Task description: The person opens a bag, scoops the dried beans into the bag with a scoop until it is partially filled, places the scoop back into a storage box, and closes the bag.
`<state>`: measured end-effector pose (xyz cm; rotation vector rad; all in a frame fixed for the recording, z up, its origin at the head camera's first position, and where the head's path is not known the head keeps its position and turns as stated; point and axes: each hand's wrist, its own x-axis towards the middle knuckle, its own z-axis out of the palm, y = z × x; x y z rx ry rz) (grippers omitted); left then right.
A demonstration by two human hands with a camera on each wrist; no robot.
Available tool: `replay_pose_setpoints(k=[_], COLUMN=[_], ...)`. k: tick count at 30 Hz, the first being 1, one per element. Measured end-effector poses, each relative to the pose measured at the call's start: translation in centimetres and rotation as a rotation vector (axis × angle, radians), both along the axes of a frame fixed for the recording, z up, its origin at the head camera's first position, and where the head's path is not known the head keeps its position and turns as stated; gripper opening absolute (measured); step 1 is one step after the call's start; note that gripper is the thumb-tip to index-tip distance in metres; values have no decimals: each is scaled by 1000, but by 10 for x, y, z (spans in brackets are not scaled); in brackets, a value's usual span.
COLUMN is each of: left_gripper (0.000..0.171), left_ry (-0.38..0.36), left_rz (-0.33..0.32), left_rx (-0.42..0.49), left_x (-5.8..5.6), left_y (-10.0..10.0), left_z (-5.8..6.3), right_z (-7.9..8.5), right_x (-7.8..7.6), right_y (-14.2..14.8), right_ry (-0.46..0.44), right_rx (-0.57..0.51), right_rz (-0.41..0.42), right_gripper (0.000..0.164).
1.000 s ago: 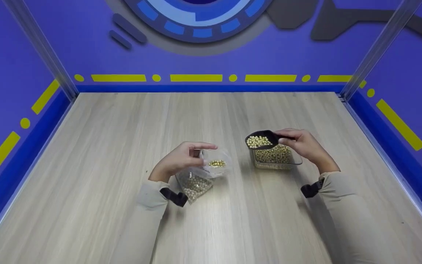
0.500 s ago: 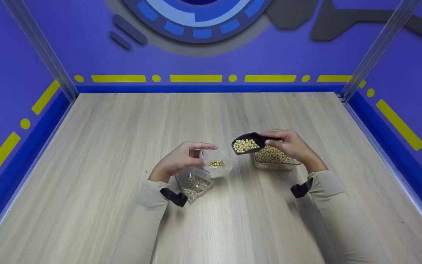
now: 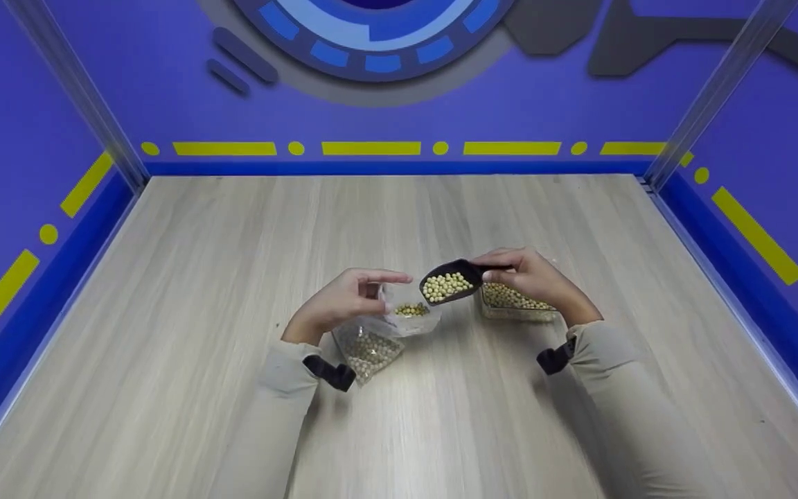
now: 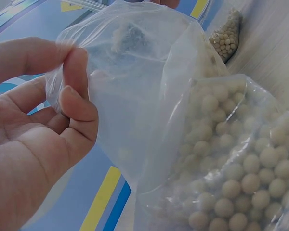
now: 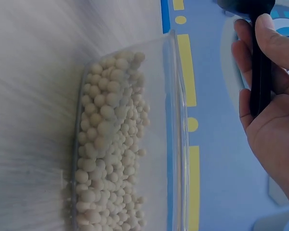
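My left hand (image 3: 337,301) pinches the upper edge of a clear plastic bag (image 4: 130,110), holding its mouth spread. Round pale beans, like soybeans, fill the bag's lower part (image 3: 371,352), which lies near the table. A black scoop (image 3: 467,269) heaped with the same beans (image 3: 446,286) is gripped by its handle in my right hand (image 3: 537,283). The scoop's front edge hangs at the right side of the bag's mouth, still fairly level. In the right wrist view, fingers curl round the scoop's handle (image 5: 260,72); most of its bowl is cut off there.
A clear rectangular container (image 3: 520,315) of beans stands on the wooden table (image 3: 399,430), beneath and left of my right wrist. Blue-purple panels (image 3: 399,121) close off the back and both sides.
My right hand has brought the loaded scoop leftward and slightly nearer to me, from above the container to the bag's mouth. My left hand and the bag have stayed in place.
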<state>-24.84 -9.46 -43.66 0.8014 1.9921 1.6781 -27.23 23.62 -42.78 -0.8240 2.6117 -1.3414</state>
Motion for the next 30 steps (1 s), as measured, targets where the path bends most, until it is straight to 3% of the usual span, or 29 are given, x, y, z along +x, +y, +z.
replay_pose_setpoints(k=[30], left_gripper=[53], left_ry=[-33], left_rz=[-7], left_rx=[17], left_x=[1], left_y=[0], left_z=[0], right_z=[18], right_x=[4], right_y=[-15], right_ry=[162], right_rx=[120], right_rz=[34], right_gripper=[31])
